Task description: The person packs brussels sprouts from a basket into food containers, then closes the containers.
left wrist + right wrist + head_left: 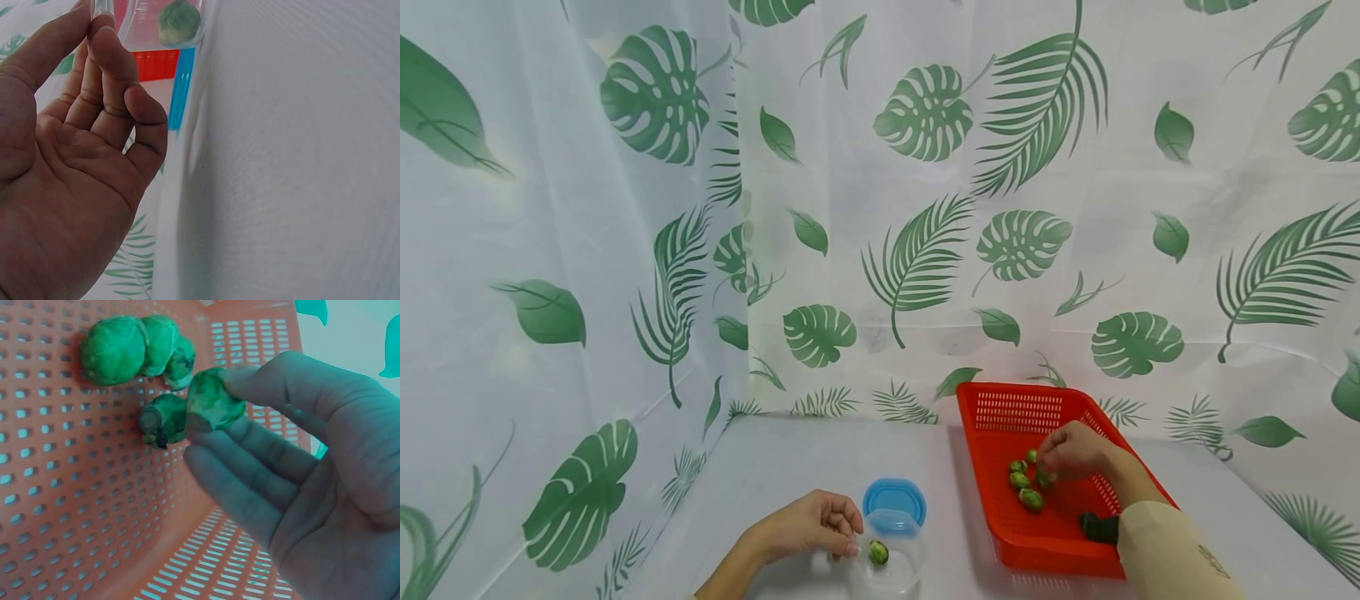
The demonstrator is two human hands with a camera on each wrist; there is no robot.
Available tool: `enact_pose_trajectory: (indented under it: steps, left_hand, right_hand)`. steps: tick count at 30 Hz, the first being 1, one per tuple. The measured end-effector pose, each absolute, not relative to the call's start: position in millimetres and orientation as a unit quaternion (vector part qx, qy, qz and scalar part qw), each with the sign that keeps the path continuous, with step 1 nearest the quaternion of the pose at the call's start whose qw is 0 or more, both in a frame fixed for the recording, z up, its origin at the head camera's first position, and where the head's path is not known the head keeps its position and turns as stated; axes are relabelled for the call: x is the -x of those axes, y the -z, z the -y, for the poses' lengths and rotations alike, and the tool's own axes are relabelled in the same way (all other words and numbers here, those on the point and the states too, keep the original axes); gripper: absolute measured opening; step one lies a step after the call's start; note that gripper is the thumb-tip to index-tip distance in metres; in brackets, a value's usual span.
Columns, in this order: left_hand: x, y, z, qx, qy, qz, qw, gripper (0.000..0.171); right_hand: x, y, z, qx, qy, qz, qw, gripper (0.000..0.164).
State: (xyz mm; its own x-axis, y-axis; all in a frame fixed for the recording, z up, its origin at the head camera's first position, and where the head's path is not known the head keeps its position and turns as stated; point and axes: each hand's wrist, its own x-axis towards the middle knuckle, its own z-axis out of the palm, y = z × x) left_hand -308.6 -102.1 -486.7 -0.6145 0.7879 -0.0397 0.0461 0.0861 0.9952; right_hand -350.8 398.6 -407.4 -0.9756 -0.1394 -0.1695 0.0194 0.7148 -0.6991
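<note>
My right hand (1078,454) reaches into a red perforated basket (988,500) and pinches a Brussels sprout (214,400) between thumb and fingers. Several other Brussels sprouts (114,351) lie on the basket floor beside it. On the table to the left, my left hand (808,525) holds the edge of a clear plastic container (891,581) between thumb and fingertips. One Brussels sprout (878,552) sits inside that container and also shows through its wall in the left wrist view.
A blue lid (895,498) lies on the white table (820,454) just behind the clear container. Leaf-printed curtains (925,275) hang behind and to the left. A dark object (1099,527) shows at the right sleeve, over the basket's near end.
</note>
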Motion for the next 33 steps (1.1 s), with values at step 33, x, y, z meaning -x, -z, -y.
enact_pose_trajectory:
  steps: [33]
  left_hand:
    - [306.0, 484.6, 100.8, -0.307, -0.6, -0.673, 0.305, 0.028]
  right_hand:
    - [354.7, 381.3, -372.0, 0.116, 0.429, -0.895, 0.036, 0.028]
